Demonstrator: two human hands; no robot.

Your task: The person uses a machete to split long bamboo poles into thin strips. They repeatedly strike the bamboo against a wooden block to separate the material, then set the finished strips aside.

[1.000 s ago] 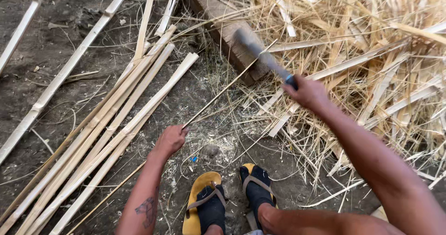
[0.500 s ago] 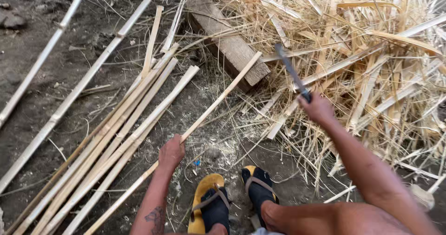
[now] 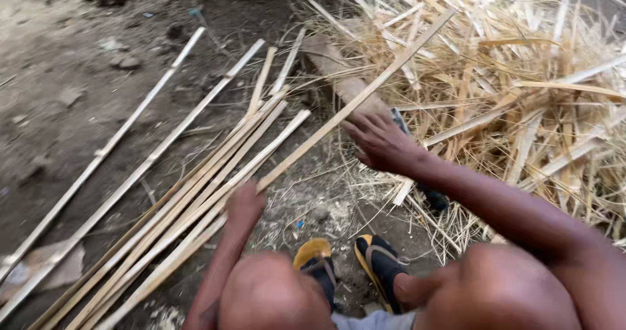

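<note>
Nearest you, your knees fill the bottom of the view, and between them your feet sit in yellow and black sandals (image 3: 342, 265) on the dirt ground (image 3: 78, 108). Just ahead, your left hand (image 3: 244, 203) is curled around the near part of a long bamboo strip (image 3: 365, 89), gripping it low so the length stays raised and steady. That strip runs up and away to the right, over the wooden block (image 3: 339, 82), its far end reaching above the heap of shavings (image 3: 521, 75). Your right hand (image 3: 381, 144) hovers beside the strip with the fingers loosely spread, and I cannot tell whether it has hold of anything; a dark-handled blade (image 3: 424, 186) lies underneath the wrist, kept within easy reach. To the left, a bundle of split strips (image 3: 176, 212) lies side by side on the ground, sorted apart from the waste, with two longer poles (image 3: 130, 134) farther out
</note>
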